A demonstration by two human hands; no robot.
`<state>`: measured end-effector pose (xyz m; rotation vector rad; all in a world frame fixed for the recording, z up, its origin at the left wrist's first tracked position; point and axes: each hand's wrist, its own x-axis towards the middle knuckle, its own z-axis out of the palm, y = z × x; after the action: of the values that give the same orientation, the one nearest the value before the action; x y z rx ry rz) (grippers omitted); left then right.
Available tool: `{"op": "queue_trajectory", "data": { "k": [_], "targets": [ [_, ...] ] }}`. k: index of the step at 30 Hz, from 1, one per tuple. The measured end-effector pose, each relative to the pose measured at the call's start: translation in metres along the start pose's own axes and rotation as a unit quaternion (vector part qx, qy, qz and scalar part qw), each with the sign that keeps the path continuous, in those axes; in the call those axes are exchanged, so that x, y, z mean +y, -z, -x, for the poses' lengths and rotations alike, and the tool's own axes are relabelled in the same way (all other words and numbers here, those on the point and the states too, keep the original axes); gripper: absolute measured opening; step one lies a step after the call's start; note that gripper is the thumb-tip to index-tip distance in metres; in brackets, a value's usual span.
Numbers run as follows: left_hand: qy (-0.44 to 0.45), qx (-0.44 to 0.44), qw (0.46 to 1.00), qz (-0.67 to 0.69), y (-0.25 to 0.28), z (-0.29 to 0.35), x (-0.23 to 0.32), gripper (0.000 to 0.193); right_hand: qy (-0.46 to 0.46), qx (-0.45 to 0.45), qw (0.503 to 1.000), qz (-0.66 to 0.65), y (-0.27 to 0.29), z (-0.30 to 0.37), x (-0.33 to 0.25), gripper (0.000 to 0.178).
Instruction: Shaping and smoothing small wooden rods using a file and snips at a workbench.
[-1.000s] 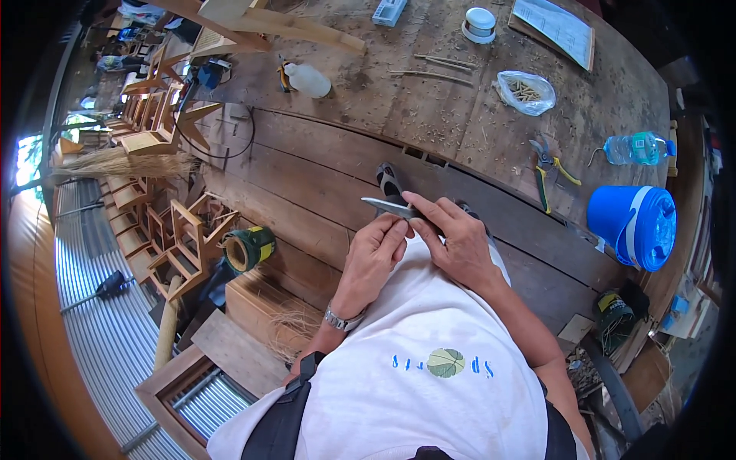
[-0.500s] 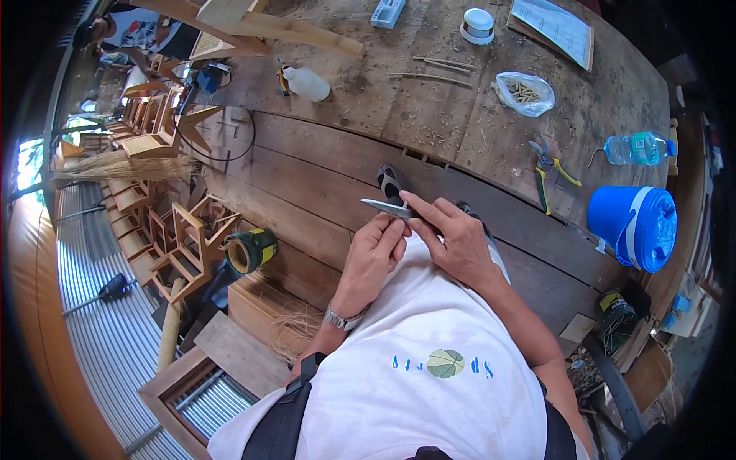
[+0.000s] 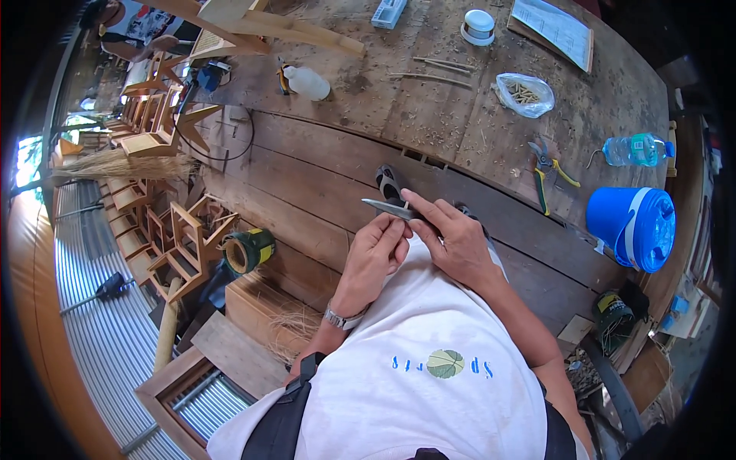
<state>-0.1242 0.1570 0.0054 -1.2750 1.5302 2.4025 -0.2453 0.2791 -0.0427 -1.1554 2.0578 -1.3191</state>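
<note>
Both my hands meet in front of my white shirt, above the plank floor. My right hand [image 3: 454, 236] is closed round a knife, its grey pointed blade [image 3: 383, 207] directed left. The handle is hidden in the palm. My left hand [image 3: 373, 249], with a metal watch at the wrist, is closed in a pinch just under the blade. A small pale wooden stick [image 3: 406, 205] shows by the blade between the hands; its lower part is covered by the fingers.
On the scarred workbench [image 3: 460, 115] lie thin wooden strips [image 3: 431, 78], a plastic bag of small wooden pegs [image 3: 524, 93], pruning shears [image 3: 544, 169], and a white tub [image 3: 478, 27]. A blue bucket [image 3: 632, 230] stands at right. Wooden chair frames [image 3: 180, 245] crowd the left.
My hands, the knife and the stick hold almost the same position. At the far upper left, another person has shifted further into view.
</note>
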Motion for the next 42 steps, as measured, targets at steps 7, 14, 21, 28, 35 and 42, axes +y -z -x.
{"op": "queue_trajectory", "data": {
  "k": [7,14,21,28,35,42],
  "targets": [
    [-0.008,-0.013,0.997,-0.082,-0.004,0.007,0.005,0.026,-0.040,0.029,0.999,0.018,0.000,-0.003,0.009,0.040],
    [-0.027,0.013,0.999,-0.027,-0.001,0.001,0.003,0.024,-0.040,0.036,0.995,-0.081,0.007,0.000,0.005,0.041],
    [0.000,-0.004,1.000,-0.011,-0.003,-0.001,0.003,0.027,-0.014,-0.009,0.999,-0.041,0.008,0.001,0.001,0.048],
    [-0.004,-0.016,0.998,-0.064,-0.005,0.004,0.006,0.024,-0.049,0.035,0.998,-0.005,0.004,-0.004,0.014,0.041],
    [0.008,0.000,0.999,0.037,-0.001,-0.007,0.010,0.023,-0.023,0.033,0.997,-0.068,0.007,-0.002,0.007,0.045],
    [0.015,-0.052,0.998,0.042,0.003,-0.009,0.006,0.024,-0.027,-0.009,0.998,-0.055,0.009,-0.004,0.004,0.048]
  ]
}}
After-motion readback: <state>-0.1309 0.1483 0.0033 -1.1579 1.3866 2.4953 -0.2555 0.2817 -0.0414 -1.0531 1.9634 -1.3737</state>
